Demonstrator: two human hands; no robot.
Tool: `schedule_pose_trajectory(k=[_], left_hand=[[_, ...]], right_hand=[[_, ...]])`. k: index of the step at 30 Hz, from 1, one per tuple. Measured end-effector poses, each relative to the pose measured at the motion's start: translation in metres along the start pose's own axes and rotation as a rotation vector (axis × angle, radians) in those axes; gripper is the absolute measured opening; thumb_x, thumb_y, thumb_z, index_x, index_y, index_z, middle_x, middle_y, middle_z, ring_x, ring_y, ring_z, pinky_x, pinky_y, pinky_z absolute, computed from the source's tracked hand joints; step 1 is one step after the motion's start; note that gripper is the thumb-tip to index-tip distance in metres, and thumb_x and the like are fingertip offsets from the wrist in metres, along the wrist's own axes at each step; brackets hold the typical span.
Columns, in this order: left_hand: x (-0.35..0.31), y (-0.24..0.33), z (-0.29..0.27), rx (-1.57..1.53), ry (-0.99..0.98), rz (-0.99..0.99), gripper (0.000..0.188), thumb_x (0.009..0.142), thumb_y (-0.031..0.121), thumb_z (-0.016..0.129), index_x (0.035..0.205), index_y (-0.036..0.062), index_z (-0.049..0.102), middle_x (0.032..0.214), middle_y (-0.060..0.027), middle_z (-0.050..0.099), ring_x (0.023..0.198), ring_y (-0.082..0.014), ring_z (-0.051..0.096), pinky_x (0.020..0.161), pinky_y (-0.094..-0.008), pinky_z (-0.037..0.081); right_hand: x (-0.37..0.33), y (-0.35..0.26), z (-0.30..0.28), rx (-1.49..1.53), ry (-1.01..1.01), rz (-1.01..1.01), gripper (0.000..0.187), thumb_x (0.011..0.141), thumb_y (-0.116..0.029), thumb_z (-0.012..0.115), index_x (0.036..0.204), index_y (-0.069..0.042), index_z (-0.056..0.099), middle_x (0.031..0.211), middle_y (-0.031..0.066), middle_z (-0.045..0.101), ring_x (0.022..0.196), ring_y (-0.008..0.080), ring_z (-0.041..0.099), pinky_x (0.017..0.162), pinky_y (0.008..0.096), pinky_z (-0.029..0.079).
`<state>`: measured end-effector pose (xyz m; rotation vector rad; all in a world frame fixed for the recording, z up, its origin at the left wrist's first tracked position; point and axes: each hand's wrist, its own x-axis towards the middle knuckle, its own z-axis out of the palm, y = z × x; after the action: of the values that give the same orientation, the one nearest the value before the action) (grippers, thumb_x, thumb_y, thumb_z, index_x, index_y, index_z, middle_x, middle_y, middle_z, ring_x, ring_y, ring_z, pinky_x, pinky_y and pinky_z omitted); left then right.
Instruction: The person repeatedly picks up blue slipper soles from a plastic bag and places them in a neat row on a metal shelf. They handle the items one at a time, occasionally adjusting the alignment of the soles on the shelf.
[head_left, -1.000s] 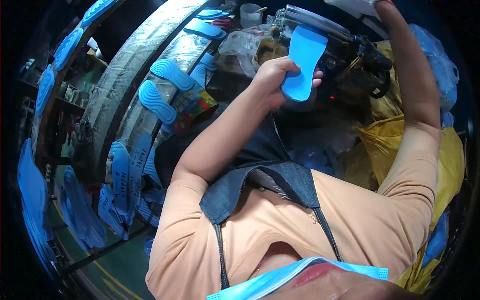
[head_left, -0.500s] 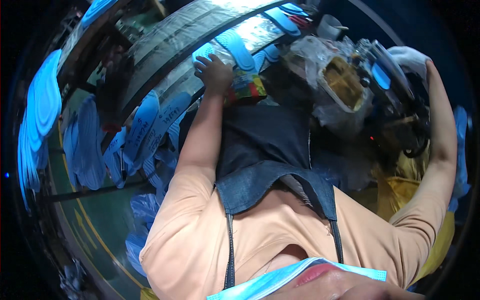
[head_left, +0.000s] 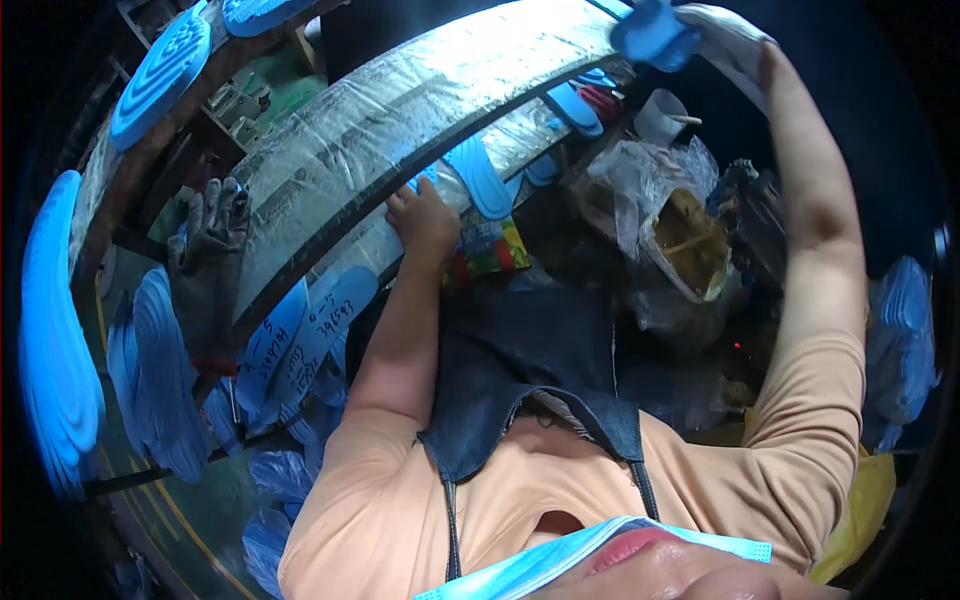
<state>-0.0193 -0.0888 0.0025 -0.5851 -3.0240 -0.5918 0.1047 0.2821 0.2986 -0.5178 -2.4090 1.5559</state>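
Note:
My right hand, in a white glove, is stretched far forward to the far end of the plastic-covered bench. It grips a blue insole, smeared by motion. On the lower shelf under the bench edge, my bare left hand has its fingers curled over another blue insole, which is mostly hidden by the hand and the edge. Beside it lie a larger blue insole and one more insole farther along the shelf.
A dark glove stands upright at the bench's left end. Stacks of blue insoles hang at the left. A plastic-lined tub, a white cup and a colourful box are near. Bagged insoles hang at right.
My right hand has swung forward and left from the dark machine to the bench's far end, bringing a blue insole. My left fingers, spread before, are now curled. The view has shifted.

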Motion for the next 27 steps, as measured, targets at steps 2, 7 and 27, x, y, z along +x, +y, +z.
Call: schedule_pose_trajectory(k=[2,7,27], left_hand=[[0.003,-0.003,0.005,0.045,0.000,0.015,0.065,0.085,0.030,0.066,0.140,0.0041,0.044,0.148,-0.0299,0.033,0.135,-0.0470,0.032,0.107,-0.0608,0.031],[0.003,-0.005,0.004,0.072,-0.018,0.055,0.070,0.085,0.033,0.068,0.144,0.0080,0.040,0.147,-0.0294,0.034,0.134,-0.0467,0.034,0.104,-0.0610,0.035],[0.009,-0.015,0.010,-0.053,0.105,0.120,0.086,0.077,0.034,0.073,0.148,0.0047,0.034,0.134,-0.0321,0.050,0.127,-0.0495,0.045,0.111,-0.0564,0.030]], right_hand=[[0.085,0.028,-0.001,-0.270,0.053,0.250,0.042,0.090,-0.038,0.059,0.117,-0.006,0.064,0.106,0.0140,0.067,0.098,0.0236,0.063,0.088,0.0366,0.049],[0.166,0.098,0.028,-0.689,0.159,-0.070,0.065,0.093,-0.066,0.042,0.118,-0.009,0.060,0.099,0.0147,0.065,0.090,0.0233,0.063,0.076,0.0370,0.049],[0.151,0.062,0.037,-1.441,0.200,-0.244,0.050,0.085,-0.028,0.065,0.127,-0.004,0.059,0.120,0.0181,0.066,0.113,0.0297,0.062,0.097,0.0381,0.047]])
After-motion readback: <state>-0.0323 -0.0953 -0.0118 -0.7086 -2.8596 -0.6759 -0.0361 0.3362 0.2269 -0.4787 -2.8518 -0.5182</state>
